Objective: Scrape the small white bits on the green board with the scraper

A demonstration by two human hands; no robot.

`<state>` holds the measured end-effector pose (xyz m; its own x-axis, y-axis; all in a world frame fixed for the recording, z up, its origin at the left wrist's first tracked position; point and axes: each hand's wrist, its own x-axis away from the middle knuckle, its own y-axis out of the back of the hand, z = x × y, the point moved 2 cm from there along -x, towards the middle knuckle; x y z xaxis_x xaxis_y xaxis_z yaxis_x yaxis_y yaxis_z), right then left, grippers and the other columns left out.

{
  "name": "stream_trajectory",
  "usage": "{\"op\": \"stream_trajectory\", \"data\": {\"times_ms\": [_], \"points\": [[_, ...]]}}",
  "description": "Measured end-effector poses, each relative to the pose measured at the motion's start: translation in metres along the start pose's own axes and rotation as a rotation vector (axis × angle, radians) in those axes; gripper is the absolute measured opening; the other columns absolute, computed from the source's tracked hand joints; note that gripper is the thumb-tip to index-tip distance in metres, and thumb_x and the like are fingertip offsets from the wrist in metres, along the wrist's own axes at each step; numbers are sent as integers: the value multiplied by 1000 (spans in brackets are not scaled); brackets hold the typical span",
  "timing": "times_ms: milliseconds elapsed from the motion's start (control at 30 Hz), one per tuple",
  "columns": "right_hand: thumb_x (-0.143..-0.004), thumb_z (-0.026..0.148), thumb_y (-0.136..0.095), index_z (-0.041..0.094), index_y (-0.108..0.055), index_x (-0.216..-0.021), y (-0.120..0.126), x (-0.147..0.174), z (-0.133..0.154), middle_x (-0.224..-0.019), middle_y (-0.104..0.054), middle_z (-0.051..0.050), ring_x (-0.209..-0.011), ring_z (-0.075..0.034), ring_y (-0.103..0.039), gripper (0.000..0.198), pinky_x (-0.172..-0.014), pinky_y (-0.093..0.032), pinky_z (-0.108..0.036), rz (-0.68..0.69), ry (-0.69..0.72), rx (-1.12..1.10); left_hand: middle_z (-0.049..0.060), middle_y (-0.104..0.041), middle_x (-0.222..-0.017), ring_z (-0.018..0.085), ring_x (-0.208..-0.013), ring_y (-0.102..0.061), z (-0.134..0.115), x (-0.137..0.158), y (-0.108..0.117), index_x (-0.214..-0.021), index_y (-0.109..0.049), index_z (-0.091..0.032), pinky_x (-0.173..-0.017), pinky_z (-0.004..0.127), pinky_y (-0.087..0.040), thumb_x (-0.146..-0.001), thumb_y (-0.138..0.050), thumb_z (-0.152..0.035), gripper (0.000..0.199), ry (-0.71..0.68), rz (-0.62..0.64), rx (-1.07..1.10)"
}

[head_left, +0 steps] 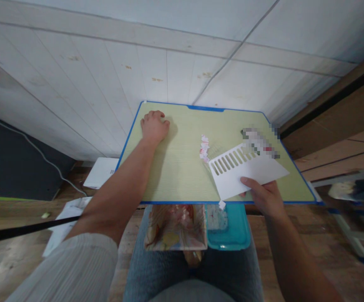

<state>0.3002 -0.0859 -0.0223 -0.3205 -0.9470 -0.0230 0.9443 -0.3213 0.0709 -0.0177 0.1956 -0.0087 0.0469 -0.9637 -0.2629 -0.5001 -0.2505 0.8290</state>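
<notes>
My right hand (263,195) grips the near edge of a white card (235,176), thumb on top. The card has a row of rounded slots along its far side and is held tilted over the yellow-green tabletop (175,176). My left hand (155,126) rests at the far left of the tabletop, fingers loosely bent, with a gap between thumb and forefinger and nothing visible in it. A short column of small pinkish-white paper pieces (204,149) lies left of the card. One small white piece (222,205) is at the table's front edge, by the card's lower corner.
A pixelated item (260,142) lies on the table's right, behind the card. Below the front edge, a patterned open box (175,241) and a turquoise container (232,239) with white bits sit at my lap. A white panelled wall (169,71) with a cable stands behind.
</notes>
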Motion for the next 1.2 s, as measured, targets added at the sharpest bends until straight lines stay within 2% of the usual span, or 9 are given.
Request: {"op": "stream_trajectory", "data": {"times_ms": [167,367,500,667,767,1067,1200], "points": [[-78,46,-97,27,-70,-86,3,-2,-2,-67,-70,1,-53,-21,-61,34,-44,-51,-33,-43,-8,25,17,-73,-159,40,-155,-60,-1,1,1,-137,-77,-28,-136,58,-43,-103,-62,-29,38,1,1,-8],[-90,56,-95,27,-73,-94,2,-7,0,-70,-74,0,-54,-22,-65,36,-49,-56,-36,-178,110,85,18,-72,-160,40,-156,-61,-3,3,3,-138,-76,-25,-136,56,-41,-103,-59,-31,39,12,17,-25],[-87,57,-99,23,-76,-99,-15,-14,5,-76,-81,-3,-55,-23,-73,43,-56,-65,-38,-263,126,129,18,-72,-160,40,-156,-60,-3,3,2,-139,-76,-26,-136,56,-41,-104,-59,-31,39,10,8,-23],[-82,68,-99,21,-77,-85,-42,-31,9,-70,-82,-9,-53,-24,-73,52,-55,-67,-38,-305,114,129,17,-74,-157,42,-155,-61,-2,3,1,-138,-77,-29,-135,60,-42,-102,-62,-30,38,8,8,-6],[-79,73,-99,22,-76,-78,-49,-37,8,-69,-81,-10,-52,-23,-72,57,-53,-67,-39,-297,115,134,17,-74,-157,40,-153,-62,-1,2,2,-136,-77,-28,-134,58,-43,-103,-61,-30,36,6,6,-15],[-83,62,-98,21,-77,-83,-46,-31,6,-67,-80,-7,-53,-23,-74,46,-53,-65,-36,-337,127,152,16,-73,-158,40,-155,-60,-2,2,1,-136,-76,-29,-135,59,-41,-104,-60,-31,35,6,12,-17],[-85,60,-97,21,-77,-92,-44,-33,6,-68,-80,-6,-51,-22,-72,45,-49,-62,-34,-388,151,126,16,-72,-157,41,-155,-59,-2,3,1,-136,-76,-30,-135,59,-42,-104,-60,-32,36,4,14,-25]]}}
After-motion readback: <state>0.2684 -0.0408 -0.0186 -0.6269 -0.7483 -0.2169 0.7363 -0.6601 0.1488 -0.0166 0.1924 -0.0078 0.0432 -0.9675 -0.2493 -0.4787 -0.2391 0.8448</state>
